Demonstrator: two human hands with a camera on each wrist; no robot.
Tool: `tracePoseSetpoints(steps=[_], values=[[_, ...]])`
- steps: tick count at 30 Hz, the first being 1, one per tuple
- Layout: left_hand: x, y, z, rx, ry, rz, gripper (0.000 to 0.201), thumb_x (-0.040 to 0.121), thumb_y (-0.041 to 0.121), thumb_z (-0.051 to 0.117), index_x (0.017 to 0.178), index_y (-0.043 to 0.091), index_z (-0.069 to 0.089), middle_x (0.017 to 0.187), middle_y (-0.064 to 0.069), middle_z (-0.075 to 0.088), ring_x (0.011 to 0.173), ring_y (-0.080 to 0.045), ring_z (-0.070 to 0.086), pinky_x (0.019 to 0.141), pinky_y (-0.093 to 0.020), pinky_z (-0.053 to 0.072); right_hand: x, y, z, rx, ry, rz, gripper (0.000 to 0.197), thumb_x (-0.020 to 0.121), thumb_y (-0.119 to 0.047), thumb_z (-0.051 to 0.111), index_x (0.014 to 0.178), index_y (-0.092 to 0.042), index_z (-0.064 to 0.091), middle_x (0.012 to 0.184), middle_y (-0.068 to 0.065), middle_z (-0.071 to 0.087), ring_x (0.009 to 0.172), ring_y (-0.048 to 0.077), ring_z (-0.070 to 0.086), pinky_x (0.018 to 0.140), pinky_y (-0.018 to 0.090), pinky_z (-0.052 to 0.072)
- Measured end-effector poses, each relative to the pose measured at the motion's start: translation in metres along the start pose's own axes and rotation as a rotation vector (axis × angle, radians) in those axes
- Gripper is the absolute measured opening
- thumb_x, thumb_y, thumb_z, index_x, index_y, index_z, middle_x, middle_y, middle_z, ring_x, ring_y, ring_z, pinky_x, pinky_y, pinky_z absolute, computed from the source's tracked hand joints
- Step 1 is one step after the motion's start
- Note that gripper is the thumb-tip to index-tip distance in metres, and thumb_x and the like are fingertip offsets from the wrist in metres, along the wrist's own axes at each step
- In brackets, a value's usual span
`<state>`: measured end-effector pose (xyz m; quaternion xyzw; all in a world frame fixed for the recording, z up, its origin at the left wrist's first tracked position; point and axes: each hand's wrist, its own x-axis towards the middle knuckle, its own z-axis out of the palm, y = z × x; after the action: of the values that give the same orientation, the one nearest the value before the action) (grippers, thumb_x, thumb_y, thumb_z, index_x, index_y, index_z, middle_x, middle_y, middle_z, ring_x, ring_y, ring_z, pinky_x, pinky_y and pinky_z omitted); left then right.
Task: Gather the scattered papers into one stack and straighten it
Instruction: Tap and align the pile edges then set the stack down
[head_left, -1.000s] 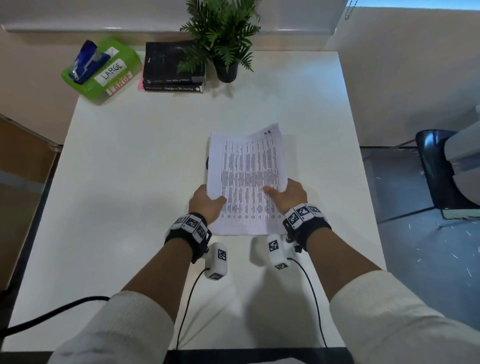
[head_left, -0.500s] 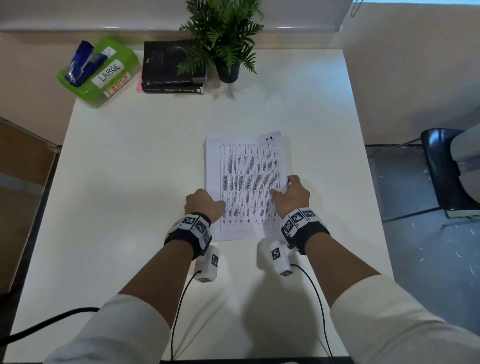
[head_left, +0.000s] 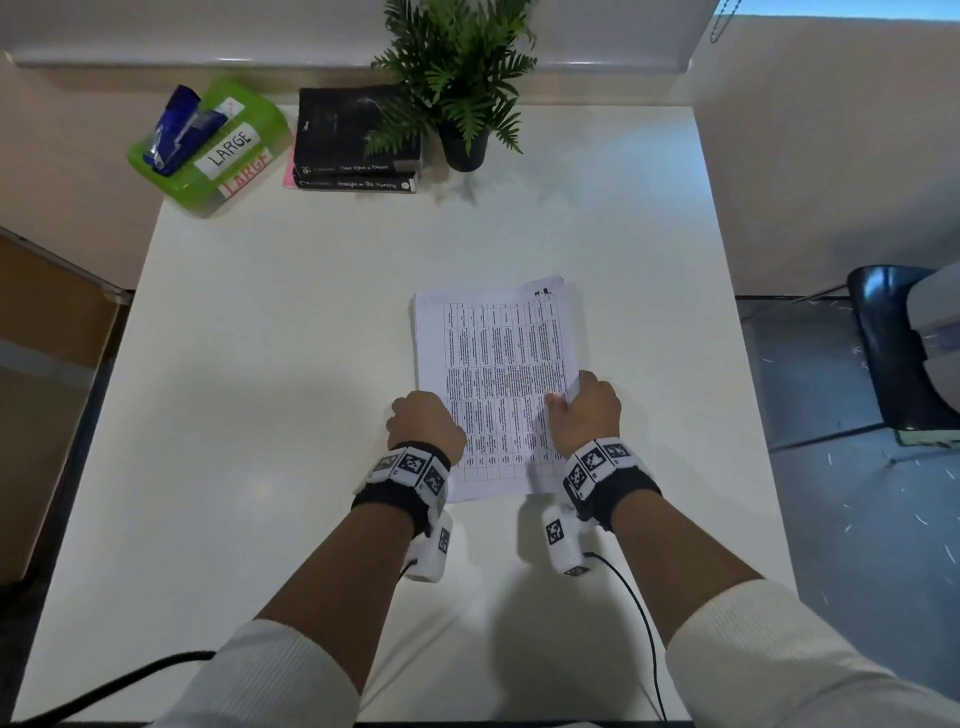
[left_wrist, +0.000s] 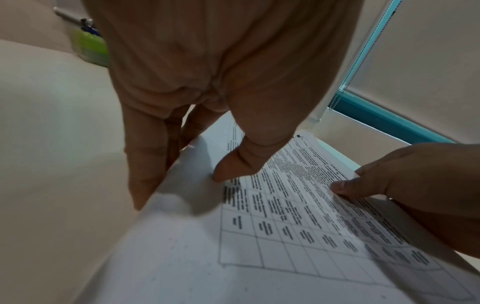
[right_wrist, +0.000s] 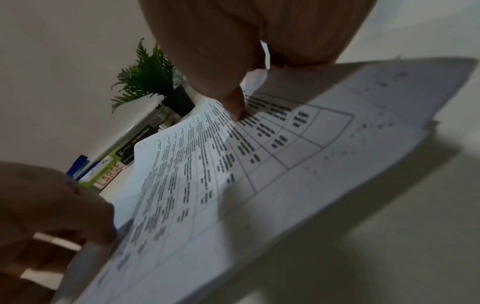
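One stack of printed papers (head_left: 493, 364) with a table of text on top sits at the middle of the white table (head_left: 260, 364), held low over it. My left hand (head_left: 423, 423) pinches its left edge, thumb on top and fingers beneath, as the left wrist view shows on the stack (left_wrist: 285, 226). My right hand (head_left: 584, 410) pinches the right edge the same way, thumb pressed on the top sheet (right_wrist: 233, 164). The stack's far end sags toward the table; several sheet edges show slightly offset at the near right corner.
At the table's back stand a green box labelled LARGE (head_left: 213, 145), two stacked black books (head_left: 356, 140) and a potted plant (head_left: 462, 88). A black chair (head_left: 893, 353) is off the right edge. Cables run from both wrists toward the near edge.
The stack has come down from a raised, tilted hold to lie nearly flat at the table. Both hands slid slightly farther along its side edges while keeping their hold.
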<state>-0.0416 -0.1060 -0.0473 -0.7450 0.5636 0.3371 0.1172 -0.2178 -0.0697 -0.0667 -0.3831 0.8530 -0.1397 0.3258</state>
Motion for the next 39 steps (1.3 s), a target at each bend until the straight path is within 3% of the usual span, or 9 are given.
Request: tracePoseSetpoints(steps=[2,9,18,21,23,26,29,34,39], values=[[-0.001,0.000,0.002,0.006,-0.014,-0.034,0.039,0.088,0.022,0.063,0.119,0.003,0.051,0.125,-0.016,0.049,0.115,-0.033,0.054,0.089,-0.039,0.052,-0.004,0.004,0.005,-0.067,0.017,-0.014,0.036,0.096,-0.029,0.056,0.122,-0.004,0.049,0.123,0.018,0.046,0.110,0.032,0.049,0.089,0.037,0.043],[-0.001,-0.002,0.004,-0.070,-0.020,-0.058,0.050,0.090,0.030,0.061,0.128,0.003,0.044,0.131,-0.016,0.045,0.118,-0.034,0.052,0.091,-0.041,0.050,0.001,0.011,0.004,-0.137,0.002,-0.177,0.057,0.099,-0.017,0.049,0.149,-0.003,0.028,0.137,0.020,0.043,0.121,0.040,0.041,0.100,0.042,0.036],[0.000,-0.003,0.002,-0.049,-0.038,-0.040,0.056,0.090,0.031,0.061,0.132,0.002,0.040,0.136,-0.017,0.042,0.120,-0.035,0.052,0.093,-0.041,0.051,0.013,0.015,-0.002,-0.121,0.000,-0.201,0.044,0.095,-0.014,0.056,0.137,-0.008,0.045,0.120,0.016,0.055,0.112,0.037,0.053,0.089,0.035,0.045],[-0.002,-0.003,0.002,-0.067,-0.001,-0.049,0.077,0.090,0.037,0.059,0.148,0.004,0.020,0.148,-0.018,0.029,0.132,-0.039,0.039,0.099,-0.048,0.046,0.012,0.013,-0.008,-0.167,-0.013,-0.212,0.049,0.097,-0.023,0.054,0.142,-0.010,0.039,0.132,0.017,0.049,0.122,0.039,0.046,0.096,0.042,0.043],[-0.004,-0.004,0.001,0.003,0.112,0.068,0.083,0.091,0.042,0.054,0.154,0.012,0.010,0.153,-0.017,0.020,0.138,-0.040,0.026,0.103,-0.054,0.042,0.008,0.009,-0.012,-0.255,0.020,-0.267,0.060,0.098,-0.038,0.051,0.149,-0.014,0.030,0.149,0.016,0.036,0.133,0.038,0.035,0.104,0.049,0.038],[-0.004,-0.003,0.010,0.187,0.290,0.402,0.070,0.094,0.043,0.044,0.153,0.015,0.021,0.159,-0.017,0.018,0.147,-0.040,0.013,0.116,-0.058,0.022,0.000,0.001,-0.010,-0.416,0.047,-0.490,0.069,0.097,-0.052,0.042,0.153,-0.014,0.025,0.160,0.014,0.022,0.145,0.036,0.021,0.114,0.053,0.027],[0.000,-0.001,0.026,0.297,0.281,0.585,0.061,0.099,0.039,0.035,0.154,0.014,0.024,0.163,-0.012,0.013,0.151,-0.035,0.002,0.121,-0.055,0.011,-0.007,-0.003,0.003,-0.508,-0.040,-0.645,0.069,0.099,-0.051,0.034,0.155,-0.012,0.021,0.164,0.014,0.010,0.152,0.034,0.007,0.121,0.052,0.016],[0.019,-0.003,0.039,0.366,0.259,0.619,0.063,0.102,0.037,0.027,0.156,0.008,0.015,0.165,-0.013,0.005,0.152,-0.035,-0.004,0.123,-0.050,0.004,0.002,-0.003,0.021,-0.586,-0.114,-0.681,0.071,0.101,-0.049,0.028,0.156,-0.006,0.014,0.165,0.015,0.002,0.152,0.032,-0.004,0.124,0.047,0.004],[0.041,0.004,0.034,0.352,0.275,0.613,0.066,0.102,0.040,0.024,0.157,0.006,0.008,0.165,-0.014,-0.001,0.152,-0.032,-0.006,0.123,-0.048,0.004,0.022,-0.009,0.024,-0.618,-0.126,-0.681,0.073,0.102,-0.051,0.023,0.156,-0.004,0.011,0.165,0.016,-0.001,0.152,0.032,-0.006,0.124,0.047,0.003]])
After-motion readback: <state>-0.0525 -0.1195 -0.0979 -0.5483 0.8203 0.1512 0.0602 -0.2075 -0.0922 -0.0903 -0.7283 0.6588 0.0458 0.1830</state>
